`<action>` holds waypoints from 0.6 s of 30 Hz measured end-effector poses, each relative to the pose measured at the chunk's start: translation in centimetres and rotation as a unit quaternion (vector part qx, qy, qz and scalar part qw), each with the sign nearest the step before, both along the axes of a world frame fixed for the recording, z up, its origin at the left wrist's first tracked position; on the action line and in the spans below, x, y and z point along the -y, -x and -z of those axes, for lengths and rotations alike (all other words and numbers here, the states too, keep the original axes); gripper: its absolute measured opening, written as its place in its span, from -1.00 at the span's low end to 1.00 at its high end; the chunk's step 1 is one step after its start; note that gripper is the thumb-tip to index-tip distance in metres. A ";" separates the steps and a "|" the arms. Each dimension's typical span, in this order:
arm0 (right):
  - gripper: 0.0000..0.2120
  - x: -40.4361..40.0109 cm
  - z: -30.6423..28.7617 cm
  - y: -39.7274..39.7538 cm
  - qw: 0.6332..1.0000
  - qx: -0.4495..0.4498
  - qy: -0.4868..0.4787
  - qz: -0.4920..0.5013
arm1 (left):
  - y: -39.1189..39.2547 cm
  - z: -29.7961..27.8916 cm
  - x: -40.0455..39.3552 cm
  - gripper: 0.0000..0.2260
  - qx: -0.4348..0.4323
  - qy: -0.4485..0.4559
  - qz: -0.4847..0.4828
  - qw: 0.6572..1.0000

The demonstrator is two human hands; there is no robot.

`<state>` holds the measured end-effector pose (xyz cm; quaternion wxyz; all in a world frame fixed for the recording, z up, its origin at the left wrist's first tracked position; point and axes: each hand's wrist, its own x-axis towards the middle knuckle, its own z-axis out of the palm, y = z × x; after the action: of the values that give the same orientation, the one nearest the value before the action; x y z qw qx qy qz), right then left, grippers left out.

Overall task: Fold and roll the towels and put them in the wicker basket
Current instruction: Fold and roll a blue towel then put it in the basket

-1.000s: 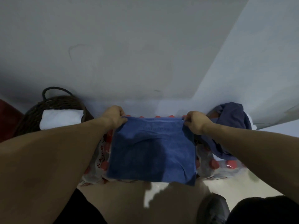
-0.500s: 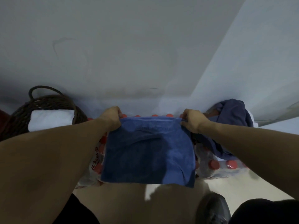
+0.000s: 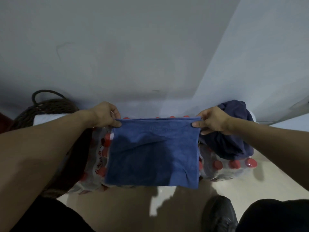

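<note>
Your left hand (image 3: 104, 115) and right hand (image 3: 211, 120) are each pinching a top corner of the folded blue towel (image 3: 153, 153), stretching it over the shrink-wrapped bottles (image 3: 234, 166).

The scene is dim and bluish, with soft noise throughout. Dark shadows of the person fall across the floor (image 3: 167, 210), broken by a pale bright patch. Wide-angle distortion bends the wall (image 3: 133, 47) lines and swells the near forearms.
</note>
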<state>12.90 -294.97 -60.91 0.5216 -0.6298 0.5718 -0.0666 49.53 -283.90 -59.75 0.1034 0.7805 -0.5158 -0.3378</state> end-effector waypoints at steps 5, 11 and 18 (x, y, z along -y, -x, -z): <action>-0.85 -1.4 -1.6 0.8 0.998 0.063 -0.005 0.002 | 0.6 -1.1 -1.0 -0.82 -0.010 0.022 0.003 1.000; -0.74 -1.9 -2.1 1.8 0.999 0.048 0.023 0.004 | 1.1 -2.3 -1.7 -0.77 -0.050 0.030 -0.009 0.998; -0.90 -1.4 -1.4 2.4 0.994 -0.050 0.101 -0.002 | 2.6 -3.4 -2.0 -0.84 -0.019 -0.037 0.091 0.995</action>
<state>10.47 -293.61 -59.55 0.4262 -0.6830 0.5863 -0.0907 46.90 -281.91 -56.31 0.0535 0.7270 -0.5697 -0.3795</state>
